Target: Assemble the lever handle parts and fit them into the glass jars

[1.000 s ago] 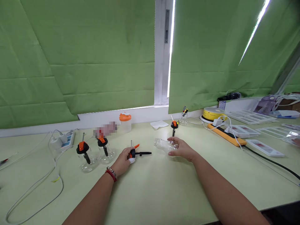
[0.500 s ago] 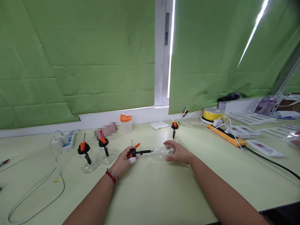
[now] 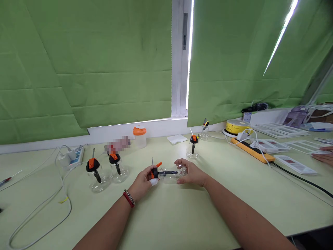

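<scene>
In the head view, my left hand [image 3: 144, 180] is closed around a black-and-orange bottle top [image 3: 154, 173] with an orange lever and a thin metal rod. My right hand [image 3: 191, 173] grips the base end of a clear bottle [image 3: 170, 178], which lies on its side just above or on the table; I cannot tell which. A black tube [image 3: 169, 172] runs from the top through the neck into the bottle. The top sits at the bottle's mouth; whether it is seated is not plain. White tape wraps my left thumb.
Similar clear bottles with black-and-orange tops stand at left [image 3: 97, 177], beside it [image 3: 119, 170] and behind my right hand [image 3: 193, 147]. An orange-lidded cup [image 3: 139, 137], an orange power strip [image 3: 251, 151] and white trays [image 3: 295, 164] lie further back. Another person's hand [image 3: 324, 156] shows at right.
My hands have come closer together. The black tube, outside the bottle before, is now inside it, with the top up against the mouth. The other person's hand at right has shifted.
</scene>
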`<state>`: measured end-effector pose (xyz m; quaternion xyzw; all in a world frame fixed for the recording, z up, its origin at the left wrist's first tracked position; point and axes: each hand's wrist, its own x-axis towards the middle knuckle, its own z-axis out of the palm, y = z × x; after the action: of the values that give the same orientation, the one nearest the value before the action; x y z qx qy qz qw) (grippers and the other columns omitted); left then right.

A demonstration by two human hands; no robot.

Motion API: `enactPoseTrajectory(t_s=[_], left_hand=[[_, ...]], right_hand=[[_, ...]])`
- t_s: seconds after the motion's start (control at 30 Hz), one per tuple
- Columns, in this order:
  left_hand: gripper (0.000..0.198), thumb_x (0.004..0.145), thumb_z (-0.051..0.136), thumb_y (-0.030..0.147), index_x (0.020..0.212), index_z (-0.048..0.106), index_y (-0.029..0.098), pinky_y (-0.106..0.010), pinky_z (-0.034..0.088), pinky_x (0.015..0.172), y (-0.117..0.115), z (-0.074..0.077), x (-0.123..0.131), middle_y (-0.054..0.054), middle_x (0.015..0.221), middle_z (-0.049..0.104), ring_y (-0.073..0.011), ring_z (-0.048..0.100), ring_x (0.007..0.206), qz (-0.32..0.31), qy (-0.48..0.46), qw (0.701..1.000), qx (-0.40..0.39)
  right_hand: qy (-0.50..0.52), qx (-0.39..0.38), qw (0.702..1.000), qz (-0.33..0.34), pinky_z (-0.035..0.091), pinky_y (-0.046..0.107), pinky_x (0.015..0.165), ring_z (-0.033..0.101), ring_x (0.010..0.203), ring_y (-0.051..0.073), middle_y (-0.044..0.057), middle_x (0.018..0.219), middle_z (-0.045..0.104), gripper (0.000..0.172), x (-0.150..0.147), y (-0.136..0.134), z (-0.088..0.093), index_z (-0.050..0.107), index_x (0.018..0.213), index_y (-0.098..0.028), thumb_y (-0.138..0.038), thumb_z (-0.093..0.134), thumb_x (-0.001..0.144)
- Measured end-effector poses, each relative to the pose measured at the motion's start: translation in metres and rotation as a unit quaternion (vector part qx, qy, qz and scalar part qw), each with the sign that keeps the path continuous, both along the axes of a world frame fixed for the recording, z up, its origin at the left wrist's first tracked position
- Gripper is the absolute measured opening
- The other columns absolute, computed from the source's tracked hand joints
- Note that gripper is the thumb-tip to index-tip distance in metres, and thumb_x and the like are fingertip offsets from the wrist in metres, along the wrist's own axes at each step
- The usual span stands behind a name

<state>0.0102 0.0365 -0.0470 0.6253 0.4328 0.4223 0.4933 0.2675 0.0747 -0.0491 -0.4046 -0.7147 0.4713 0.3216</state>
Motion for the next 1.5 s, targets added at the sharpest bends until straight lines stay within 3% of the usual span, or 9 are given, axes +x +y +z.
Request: enactPoseTrajectory(t_s=[0.37, 0.6, 0.8, 0.97, 1.13, 1.23, 1.33, 1.43, 1.5], left_hand=[[0.055, 0.065, 0.073, 0.026, 0.117, 0.056, 0.018, -0.033, 0.043, 0.089, -0.009, 0.010, 0.009, -0.007, 0.108, 0.062, -0.0198, 0.058, 0.095, -0.013, -0.032, 0.999, -0.012], [0.040, 0.079, 0.060, 0.037, 0.113, 0.054, 0.017, -0.029, 0.046, 0.062, -0.010, 0.008, 0.009, -0.005, 0.082, 0.062, -0.0164, 0.060, 0.070, -0.031, -0.079, 0.995, -0.046], [0.044, 0.077, 0.062, 0.036, 0.114, 0.052, 0.014, -0.031, 0.048, 0.063, -0.011, 0.005, 0.012, -0.004, 0.076, 0.063, -0.0171, 0.061, 0.068, -0.036, -0.078, 0.995, -0.055], [0.045, 0.076, 0.064, 0.035, 0.114, 0.053, 0.014, -0.032, 0.049, 0.063, -0.011, 0.005, 0.011, -0.002, 0.073, 0.063, -0.0169, 0.061, 0.067, -0.031, -0.073, 0.996, -0.049], [0.043, 0.074, 0.065, 0.035, 0.111, 0.055, 0.015, -0.033, 0.050, 0.063, -0.013, 0.008, 0.013, -0.003, 0.073, 0.065, -0.0184, 0.063, 0.068, -0.028, -0.077, 0.996, -0.048], [0.041, 0.071, 0.069, 0.032, 0.106, 0.055, 0.014, -0.034, 0.051, 0.064, -0.014, 0.009, 0.016, -0.002, 0.073, 0.064, -0.0184, 0.063, 0.066, -0.021, -0.092, 0.995, -0.044], [0.041, 0.069, 0.071, 0.029, 0.104, 0.055, 0.014, -0.035, 0.051, 0.065, -0.014, 0.010, 0.017, -0.002, 0.073, 0.064, -0.0188, 0.064, 0.066, -0.012, -0.097, 0.994, -0.044], [0.043, 0.070, 0.069, 0.029, 0.106, 0.055, 0.013, -0.034, 0.051, 0.063, -0.012, 0.009, 0.016, -0.003, 0.070, 0.064, -0.0188, 0.064, 0.065, -0.009, -0.100, 0.994, -0.047], [0.042, 0.071, 0.068, 0.030, 0.107, 0.055, 0.013, -0.033, 0.050, 0.062, -0.010, 0.009, 0.014, -0.003, 0.069, 0.065, -0.0179, 0.063, 0.064, -0.006, -0.104, 0.994, -0.046]], right_hand=[[0.012, 0.007, 1.000, -0.007, 0.045, 0.029, 0.071, 0.051, 0.078, 0.014, 0.004, 0.105, 0.048, 0.080, -0.003, -0.001, -0.002, 0.049, 0.115, -0.025, -0.034, 0.085, 0.044], [0.027, 0.048, 0.998, 0.000, 0.043, 0.036, 0.085, 0.052, 0.099, 0.023, 0.006, 0.108, 0.052, 0.078, -0.007, -0.008, 0.003, 0.051, 0.115, -0.025, -0.032, 0.084, 0.045], [0.025, 0.073, 0.997, 0.007, 0.040, 0.038, 0.092, 0.049, 0.107, 0.024, 0.007, 0.114, 0.052, 0.079, -0.006, -0.006, 0.000, 0.050, 0.117, -0.024, -0.035, 0.084, 0.047], [0.062, 0.005, 0.998, 0.007, 0.046, 0.035, 0.081, 0.054, 0.095, 0.021, 0.007, 0.106, 0.053, 0.078, -0.007, -0.004, -0.003, 0.046, 0.119, -0.023, -0.038, 0.083, 0.051], [0.079, -0.047, 0.996, -0.019, 0.049, 0.032, 0.067, 0.056, 0.069, 0.015, 0.000, 0.083, 0.056, 0.055, -0.011, -0.005, -0.002, 0.049, 0.109, -0.023, -0.051, 0.070, 0.066], [0.086, -0.076, 0.993, -0.023, 0.048, 0.031, 0.063, 0.056, 0.063, 0.013, -0.001, 0.076, 0.055, 0.045, -0.014, -0.006, -0.001, 0.053, 0.099, -0.022, -0.056, 0.062, 0.071], [0.108, -0.111, 0.988, -0.013, 0.048, 0.029, 0.061, 0.058, 0.064, 0.014, 0.000, 0.079, 0.056, 0.043, -0.013, -0.008, 0.002, 0.053, 0.096, -0.021, -0.059, 0.056, 0.075], [0.134, -0.147, 0.980, 0.028, 0.048, 0.031, 0.065, 0.061, 0.071, 0.015, 0.003, 0.093, 0.057, 0.048, -0.006, -0.009, 0.007, 0.048, 0.111, -0.024, -0.056, 0.057, 0.077], [0.159, -0.158, 0.972, 0.067, 0.048, 0.034, 0.074, 0.061, 0.083, 0.017, 0.006, 0.110, 0.053, 0.060, 0.001, -0.009, 0.011, 0.041, 0.121, -0.028, -0.048, 0.067, 0.071]])
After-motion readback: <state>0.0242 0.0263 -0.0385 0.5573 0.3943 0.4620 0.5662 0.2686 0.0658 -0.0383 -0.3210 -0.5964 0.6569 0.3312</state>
